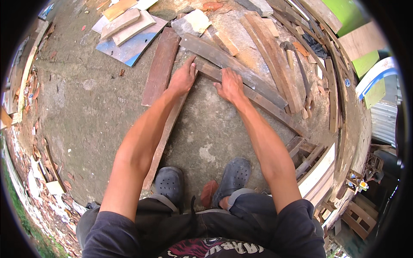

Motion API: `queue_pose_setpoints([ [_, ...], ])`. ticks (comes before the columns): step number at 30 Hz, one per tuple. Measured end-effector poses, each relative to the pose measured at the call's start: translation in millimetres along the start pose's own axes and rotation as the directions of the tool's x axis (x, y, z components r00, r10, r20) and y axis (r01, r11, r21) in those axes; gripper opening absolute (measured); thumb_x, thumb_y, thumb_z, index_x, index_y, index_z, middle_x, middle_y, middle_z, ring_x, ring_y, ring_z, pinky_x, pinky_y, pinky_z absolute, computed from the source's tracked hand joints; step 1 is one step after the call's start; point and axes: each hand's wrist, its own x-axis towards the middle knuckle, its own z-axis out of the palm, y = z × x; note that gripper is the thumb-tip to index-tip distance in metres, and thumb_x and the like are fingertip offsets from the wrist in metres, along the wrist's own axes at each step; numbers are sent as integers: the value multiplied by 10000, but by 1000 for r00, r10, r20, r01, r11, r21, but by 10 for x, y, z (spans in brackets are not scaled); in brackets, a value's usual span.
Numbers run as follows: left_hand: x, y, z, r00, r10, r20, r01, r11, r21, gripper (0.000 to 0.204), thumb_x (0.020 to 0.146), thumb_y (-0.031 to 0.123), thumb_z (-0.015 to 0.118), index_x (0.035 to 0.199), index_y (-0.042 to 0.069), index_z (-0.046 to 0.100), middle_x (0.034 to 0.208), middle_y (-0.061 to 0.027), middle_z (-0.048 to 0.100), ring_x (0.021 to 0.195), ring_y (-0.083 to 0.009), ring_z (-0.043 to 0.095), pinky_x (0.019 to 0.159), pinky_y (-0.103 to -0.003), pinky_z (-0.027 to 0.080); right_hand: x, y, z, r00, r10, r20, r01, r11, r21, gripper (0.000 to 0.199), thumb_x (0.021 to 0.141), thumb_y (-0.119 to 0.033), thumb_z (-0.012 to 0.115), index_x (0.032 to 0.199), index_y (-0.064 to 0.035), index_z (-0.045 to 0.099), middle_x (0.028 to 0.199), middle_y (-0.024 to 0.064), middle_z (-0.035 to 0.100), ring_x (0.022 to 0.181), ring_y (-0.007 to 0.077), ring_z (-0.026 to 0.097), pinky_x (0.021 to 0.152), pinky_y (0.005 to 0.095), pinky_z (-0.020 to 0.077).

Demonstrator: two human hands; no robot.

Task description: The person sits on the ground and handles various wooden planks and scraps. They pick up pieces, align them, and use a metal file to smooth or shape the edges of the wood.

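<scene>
Nearest the body, the concrete floor (pixel 86 129) is being stood on in two grey clogs, the left clog (pixel 169 185) and the right clog (pixel 234 174), with a reddish piece (pixel 209 193) being flanked by them. Ahead of the feet, a slanting plank (pixel 167 136) is being met at its far end by a crosswise plank (pixel 269 107), so that an open corner is being formed on the floor. That far end is being touched by the left hand (pixel 183 78), its fingers being partly bent and one being pointed at the corner; the crosswise plank is being covered by the bent fingers of the right hand (pixel 232 85), its thumb being held apart. Whether either plank is being firmly pinched cannot be told. The rough placing is being judged as done; exact lining-up is being judged as left, no fastener being seen at the corner. Just beyond, a weathered grey plank (pixel 206 53) and a reddish-brown board (pixel 161 66) are being left unheld, as are the pale boards (pixel 133 28) being carried by a blue-painted panel (pixel 135 51) farther off. The actual contact at the corner is being hidden by the left hand, parts of the slanting plank are being masked by the left forearm, and the wooden frames (pixel 359 219) at the right are being blurred by shadow and rim distortion.
</scene>
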Motion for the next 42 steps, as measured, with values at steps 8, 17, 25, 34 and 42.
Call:
queue_pose_setpoints([
  [8, -14, 82, 52, 994, -106, -2, 105, 983, 152, 486, 1090, 358, 364, 1445, 33, 438, 1107, -326, 662, 1017, -505, 638, 895, -557, 488, -21, -90, -18, 1000, 29, -8, -30, 999, -40, 459, 871, -229, 739, 1206, 20, 550, 1224, 186, 582, 1169, 338, 557, 946, 460, 420],
  [17, -75, -190, -49, 987, -141, 73, 148, 983, -112, 637, 988, 463, 566, 1408, -14, 530, 1102, -279, 702, 966, -404, 695, 903, -450, 509, -6, -20, 0, 999, 5, -41, -7, 998, -57, 444, 859, -241, 751, 1182, -4, 561, 1210, 167, 589, 1161, 326, 562, 927, 462, 429],
  [25, -213, 70, -85, 992, -123, 13, 122, 992, 30, 728, 924, 457, 680, 1431, -34, 500, 1111, -294, 681, 986, -394, 681, 886, -443, 515, 4, -40, -23, 1000, 16, -11, -17, 999, -50, 447, 864, -249, 747, 1190, -5, 562, 1220, 164, 588, 1173, 323, 561, 933, 458, 432],
  [34, -210, 51, -26, 994, -107, 1, 107, 993, 57, 727, 933, 440, 671, 1448, -34, 475, 1065, -294, 684, 991, -400, 685, 868, -453, 511, -8, -84, -35, 999, 38, -10, -39, 998, -43, 461, 870, -246, 748, 1213, -7, 556, 1232, 166, 587, 1188, 323, 560, 949, 459, 429],
  [42, -212, -8, -6, 997, -74, -16, 74, 997, -17, 654, 1000, 450, 572, 1448, -17, 480, 1123, -291, 683, 1071, -390, 675, 931, -441, 500, 4, -95, -30, 999, 39, -19, -40, 998, -58, 472, 863, -246, 761, 1206, 4, 553, 1224, 175, 588, 1168, 335, 566, 949, 461, 426],
])
